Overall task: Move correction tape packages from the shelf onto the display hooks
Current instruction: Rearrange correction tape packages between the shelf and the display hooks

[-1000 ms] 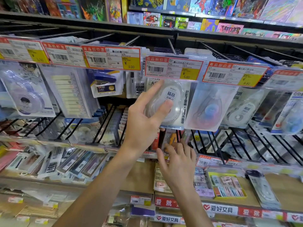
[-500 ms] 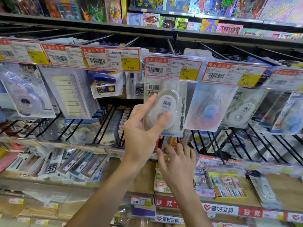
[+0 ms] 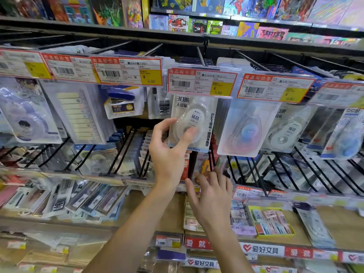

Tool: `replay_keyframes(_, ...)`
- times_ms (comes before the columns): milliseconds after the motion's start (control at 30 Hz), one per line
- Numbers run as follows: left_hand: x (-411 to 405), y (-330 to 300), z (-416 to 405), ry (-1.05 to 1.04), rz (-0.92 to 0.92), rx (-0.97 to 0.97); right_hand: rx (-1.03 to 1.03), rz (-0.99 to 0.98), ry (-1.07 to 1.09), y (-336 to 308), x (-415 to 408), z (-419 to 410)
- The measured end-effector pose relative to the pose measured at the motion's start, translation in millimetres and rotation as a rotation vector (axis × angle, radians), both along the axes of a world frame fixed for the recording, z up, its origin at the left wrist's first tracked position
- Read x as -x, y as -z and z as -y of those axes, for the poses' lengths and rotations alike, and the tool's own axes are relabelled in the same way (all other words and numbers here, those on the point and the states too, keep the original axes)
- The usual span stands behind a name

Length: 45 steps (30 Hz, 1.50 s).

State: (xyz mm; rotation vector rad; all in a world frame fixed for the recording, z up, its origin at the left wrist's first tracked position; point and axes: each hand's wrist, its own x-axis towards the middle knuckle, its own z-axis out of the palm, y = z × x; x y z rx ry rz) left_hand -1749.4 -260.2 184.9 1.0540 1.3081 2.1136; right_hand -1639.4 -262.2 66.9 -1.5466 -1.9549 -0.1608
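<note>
The left hand (image 3: pixel 167 152) holds a correction tape pack (image 3: pixel 194 123) that hangs just under the 5.80 price tag (image 3: pixel 202 81), thumb pressed on the clear blister, fingers curled round the pack's left edge. The pack hangs upright among the hook row, between the stapler pack (image 3: pixel 121 105) on its left and a pink-and-blue tape pack (image 3: pixel 246 131) on its right. Whether its hole sits on the hook (image 3: pixel 200 55) I cannot tell, the tag hides the top. The right hand (image 3: pixel 211 192) is lower, fingers spread and loosely straight, reaching into the wire-divided shelf (image 3: pixel 275 174) below the hooks; its fingertips (image 3: pixel 199 177) touch packs standing at the shelf's front edge, gripping nothing that I can see. Further right hangs a white tape pack (image 3: pixel 285 131). Under the shelf lies a yellow-framed pack (image 3: pixel 271 221) on a wooden ledge
</note>
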Motion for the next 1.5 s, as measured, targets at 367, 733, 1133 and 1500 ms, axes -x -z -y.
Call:
replay_keyframes(367, 1, 5, -25, 0.047, 0.182, 0.095, 0.014, 0.017, 0.012, -5, 1, 3)
replay_keyframes(733, 5, 21, -33, -0.127, -0.186, 0.040, 0.052, 0.036, -0.012, -8, -2, 3)
replay_keyframes(1133, 13, 34, 22, -0.144, -0.928, 0.356, 0.029, -0.038, -0.329, -7, -50, 31)
replay_keyframes(1500, -64, 89, 76, 0.192, -1.416, 0.083, 0.083, -0.101, -0.367, 12, -145, 64)
